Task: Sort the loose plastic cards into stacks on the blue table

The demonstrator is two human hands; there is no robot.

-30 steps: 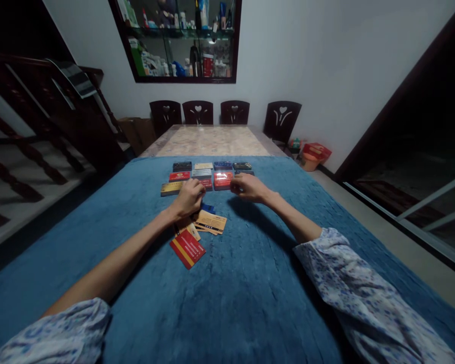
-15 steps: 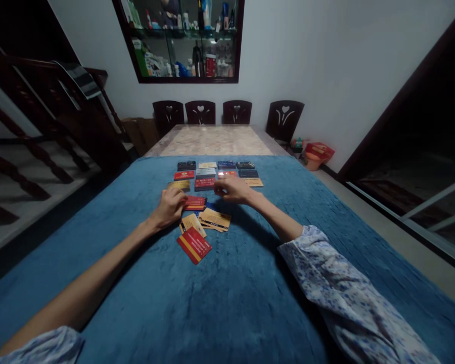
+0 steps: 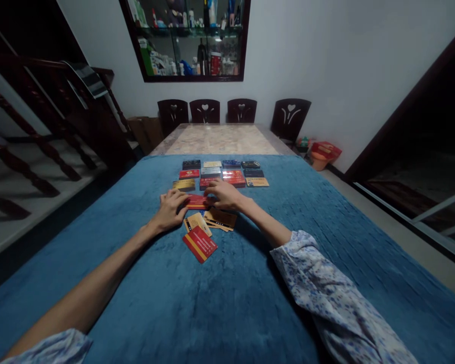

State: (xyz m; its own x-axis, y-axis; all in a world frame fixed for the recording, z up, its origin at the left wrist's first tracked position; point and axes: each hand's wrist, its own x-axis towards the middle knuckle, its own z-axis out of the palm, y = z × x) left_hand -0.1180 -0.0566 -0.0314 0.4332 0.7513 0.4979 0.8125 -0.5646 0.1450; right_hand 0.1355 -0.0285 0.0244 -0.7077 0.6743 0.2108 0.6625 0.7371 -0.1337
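Observation:
A red card (image 3: 196,201) lies on the blue cloth (image 3: 250,283) between my two hands. My left hand (image 3: 169,209) has its fingers curled on the card's left end. My right hand (image 3: 222,194) pinches the card's right end. Beyond them, several cards lie in neat rows: a dark one (image 3: 191,164), a red one (image 3: 188,174), a gold one (image 3: 184,184), a red one (image 3: 234,177) and a tan one (image 3: 257,182). Nearer me is a loose heap with a red and yellow card (image 3: 199,244) and tan cards (image 3: 220,219).
The blue cloth covers the near part of a long table; its bare marble top (image 3: 216,140) shows beyond. Several dark chairs (image 3: 241,110) stand at the far end. A stair rail (image 3: 41,121) is at the left, a red basin (image 3: 324,153) on the floor at the right.
Both hands drew back from the card rows toward the loose heap. The left hand carried a red card with it, and the right hand came left to take its other end.

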